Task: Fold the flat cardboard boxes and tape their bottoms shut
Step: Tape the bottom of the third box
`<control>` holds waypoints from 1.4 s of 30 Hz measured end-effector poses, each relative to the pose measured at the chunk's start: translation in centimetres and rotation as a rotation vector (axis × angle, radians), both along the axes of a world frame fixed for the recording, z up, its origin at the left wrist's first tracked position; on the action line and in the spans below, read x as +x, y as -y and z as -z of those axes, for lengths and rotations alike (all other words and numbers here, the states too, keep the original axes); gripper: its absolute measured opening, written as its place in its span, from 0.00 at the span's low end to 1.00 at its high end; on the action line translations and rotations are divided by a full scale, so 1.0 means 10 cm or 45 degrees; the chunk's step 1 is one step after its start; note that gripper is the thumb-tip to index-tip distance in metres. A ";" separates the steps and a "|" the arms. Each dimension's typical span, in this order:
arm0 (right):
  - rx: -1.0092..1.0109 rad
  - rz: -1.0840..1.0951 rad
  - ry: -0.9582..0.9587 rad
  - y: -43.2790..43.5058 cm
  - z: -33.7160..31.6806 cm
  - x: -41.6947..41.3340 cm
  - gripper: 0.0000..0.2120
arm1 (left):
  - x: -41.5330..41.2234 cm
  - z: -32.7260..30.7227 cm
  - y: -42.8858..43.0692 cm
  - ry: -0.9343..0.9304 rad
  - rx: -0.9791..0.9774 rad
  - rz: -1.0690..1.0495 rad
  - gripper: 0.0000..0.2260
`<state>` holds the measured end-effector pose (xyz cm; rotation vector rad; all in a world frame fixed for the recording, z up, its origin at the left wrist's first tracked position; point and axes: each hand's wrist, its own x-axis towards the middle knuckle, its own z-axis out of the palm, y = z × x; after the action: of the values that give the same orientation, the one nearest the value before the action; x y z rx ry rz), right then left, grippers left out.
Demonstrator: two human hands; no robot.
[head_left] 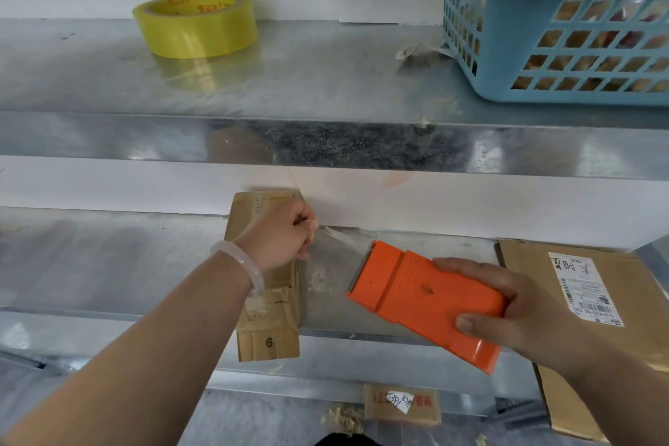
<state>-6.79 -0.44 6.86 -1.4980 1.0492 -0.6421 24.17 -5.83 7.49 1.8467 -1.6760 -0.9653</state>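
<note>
Pinching clear tape [338, 241], left hand [284, 233] fisted | right hand [514, 311] clasping orange dispenser [423, 297]

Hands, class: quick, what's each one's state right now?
Left hand: closed, pinching the clear tape end.
Right hand: closed, gripping the orange tape dispenser.

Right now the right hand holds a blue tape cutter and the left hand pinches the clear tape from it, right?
No: the tape cutter is orange, not blue, as the head view shows. The right hand holds it and the left hand pinches the clear tape from it.
</note>
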 end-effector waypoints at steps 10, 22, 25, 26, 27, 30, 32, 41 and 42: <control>-0.015 0.017 -0.006 0.06 0.01 -0.08 0.25 | 0.13 -0.03 0.03 0.037 -0.041 -0.099 0.08; -0.083 0.015 -0.049 0.11 0.01 -0.07 0.24 | 0.14 -0.10 0.00 0.048 -0.087 -0.184 0.08; -0.145 0.037 -0.100 0.12 0.03 -0.05 0.26 | 0.09 -0.13 -0.01 0.057 -0.102 -0.184 0.08; -0.163 0.036 -0.118 0.12 0.04 -0.05 0.26 | 0.08 -0.13 -0.01 0.033 -0.097 -0.205 0.08; -0.178 0.036 -0.139 0.12 0.05 -0.04 0.26 | 0.07 -0.13 -0.02 -0.017 -0.091 -0.236 0.07; -0.197 0.031 -0.152 0.11 0.09 -0.03 0.26 | 0.04 -0.10 -0.05 -0.008 -0.095 -0.220 0.07; -0.186 0.028 -0.140 0.11 0.10 -0.02 0.26 | 0.03 -0.06 -0.09 0.102 -0.128 -0.171 0.11; -0.157 -0.002 -0.027 0.09 0.06 0.04 0.28 | 0.05 -0.02 -0.09 -0.309 -0.186 -0.456 0.07; -0.146 0.009 -0.001 0.09 0.05 0.05 0.29 | 0.06 -0.02 -0.09 -0.341 -0.182 -0.477 0.08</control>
<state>-6.30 -1.33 6.41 -1.5941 1.0334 -0.7173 24.74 -4.97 7.74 1.7620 -1.1579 -0.8632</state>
